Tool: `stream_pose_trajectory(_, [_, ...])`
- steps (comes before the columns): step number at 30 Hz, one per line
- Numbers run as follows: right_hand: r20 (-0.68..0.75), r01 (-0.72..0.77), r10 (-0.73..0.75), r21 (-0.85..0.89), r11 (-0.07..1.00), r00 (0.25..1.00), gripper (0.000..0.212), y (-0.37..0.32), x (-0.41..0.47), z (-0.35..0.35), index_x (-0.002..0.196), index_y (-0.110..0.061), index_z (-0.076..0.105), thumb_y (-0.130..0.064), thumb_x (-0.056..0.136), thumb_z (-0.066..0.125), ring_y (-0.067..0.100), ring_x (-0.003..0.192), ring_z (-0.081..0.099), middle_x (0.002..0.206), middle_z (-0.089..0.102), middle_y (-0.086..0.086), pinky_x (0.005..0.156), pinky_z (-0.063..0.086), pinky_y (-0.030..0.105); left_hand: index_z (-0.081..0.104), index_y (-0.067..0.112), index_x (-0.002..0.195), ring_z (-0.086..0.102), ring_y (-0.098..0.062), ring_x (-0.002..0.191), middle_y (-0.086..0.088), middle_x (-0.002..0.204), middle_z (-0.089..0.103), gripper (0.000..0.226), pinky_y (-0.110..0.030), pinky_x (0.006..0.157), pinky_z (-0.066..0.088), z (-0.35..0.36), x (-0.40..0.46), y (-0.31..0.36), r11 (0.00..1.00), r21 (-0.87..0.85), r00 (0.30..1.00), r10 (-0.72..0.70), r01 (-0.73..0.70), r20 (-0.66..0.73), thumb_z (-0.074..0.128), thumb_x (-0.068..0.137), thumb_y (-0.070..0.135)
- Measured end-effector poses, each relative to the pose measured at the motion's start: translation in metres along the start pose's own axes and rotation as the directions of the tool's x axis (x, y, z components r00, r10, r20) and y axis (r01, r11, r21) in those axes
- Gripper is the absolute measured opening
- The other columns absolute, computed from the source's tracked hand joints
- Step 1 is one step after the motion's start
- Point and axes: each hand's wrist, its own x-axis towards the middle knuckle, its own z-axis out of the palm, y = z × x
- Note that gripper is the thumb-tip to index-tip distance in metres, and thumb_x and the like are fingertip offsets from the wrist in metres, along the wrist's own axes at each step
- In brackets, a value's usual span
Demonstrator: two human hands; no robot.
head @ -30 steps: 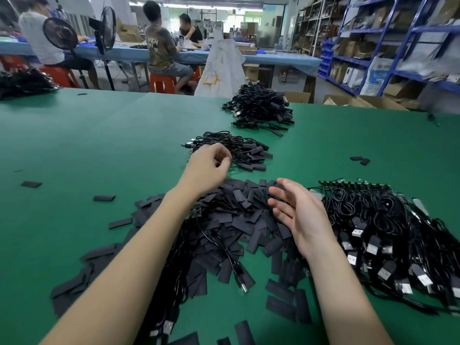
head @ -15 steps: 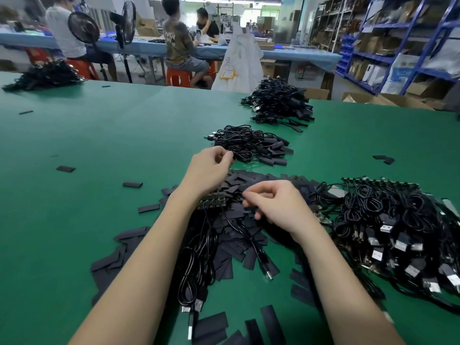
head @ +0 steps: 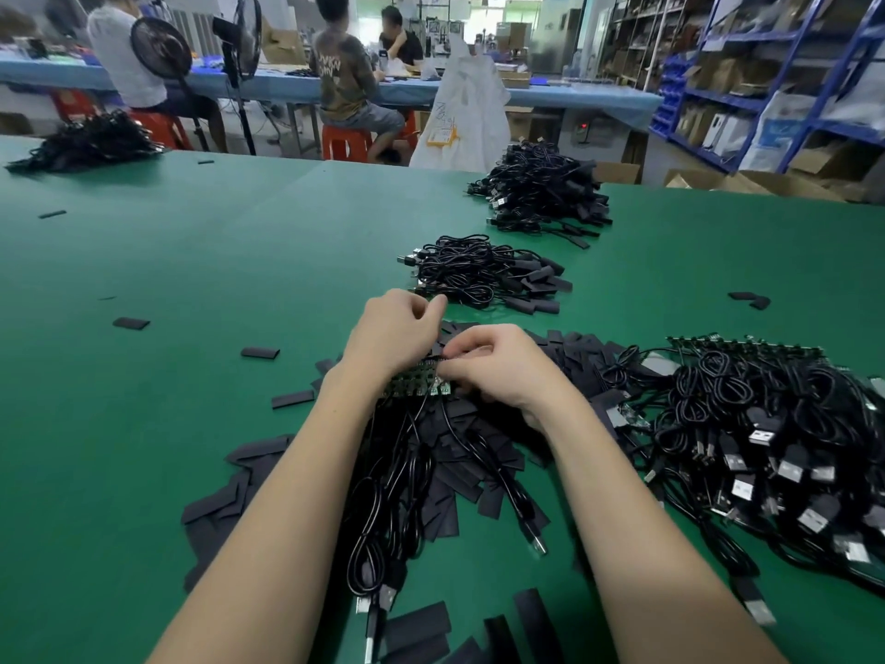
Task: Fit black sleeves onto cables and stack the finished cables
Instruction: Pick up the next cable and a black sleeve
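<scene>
Both hands together over the middle of a green table [head: 167, 280], above a spread of flat black sleeves [head: 459, 464]. Left hand [head: 390, 335] curled, fingers gripping a bundle of cables [head: 397, 486] near a row of small green circuit boards [head: 421, 383] at the cable ends; cords trailing back toward the body, plugs lying near the bottom edge. Right hand [head: 495, 364] curled too, fingertips pinched at the boards just beside the left hand; what sits between the fingertips too hidden to tell, possibly 1 sleeve.

Just beyond the hands, a small pile of finished cables [head: 483, 273] with sleeves on. Farther back, a bigger pile [head: 543, 189] of the same. On the right, a large heap of bare cables [head: 776, 443], plugs pointing forward, another row of boards along its far edge. Stray sleeves scattered on the left of the table and 2 [head: 749, 299] on the right. Another dark pile [head: 88, 141] at the far left edge.

Behind: 3 people seated at a blue bench [head: 574, 95], 2 fans [head: 160, 47], a white bag [head: 467, 112], blue shelving [head: 790, 74].
</scene>
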Motion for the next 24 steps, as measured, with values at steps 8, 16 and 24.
stream_pose_trajectory(8, [0.013,-0.136,0.150,0.508,0.851,0.989,0.010,0.004,-0.016,-0.002,0.087,-0.006,0.073,0.003,0.085,0.076,0.014,0.074,0.069,0.088,0.072,0.012,0.068,0.062,0.023,0.055,0.009,0.051,0.051,-0.018,0.057,-0.002,0.057,0.057,0.071,-0.032,0.055,0.030,0.021,-0.009,0.016,0.990,0.122,0.988,-0.054,0.072,-0.147,0.038,0.101,0.057])
stream_pose_trajectory(16, [0.014,-0.115,0.127,0.529,0.841,0.992,0.005,0.001,-0.015,-0.002,0.083,-0.003,0.074,0.001,0.086,0.076,0.014,0.070,0.067,0.076,0.069,0.009,0.065,0.062,0.026,0.043,0.013,0.054,0.047,-0.037,0.070,-0.004,0.060,0.044,0.058,-0.036,0.067,0.034,0.022,-0.011,0.022,0.999,-0.013,0.969,-0.055,0.053,-0.240,0.034,0.106,0.037])
stream_pose_trajectory(24, [0.012,-0.112,0.132,0.610,0.785,0.991,0.009,0.007,-0.017,-0.003,0.081,-0.004,0.072,0.003,0.087,0.074,0.010,0.062,0.067,0.071,0.070,0.006,0.060,0.058,0.020,0.049,0.009,0.078,0.052,-0.036,0.085,-0.016,0.091,0.059,0.044,-0.037,0.075,0.033,0.025,-0.012,0.028,0.997,-0.005,0.977,-0.077,0.078,-0.198,0.029,0.106,0.036])
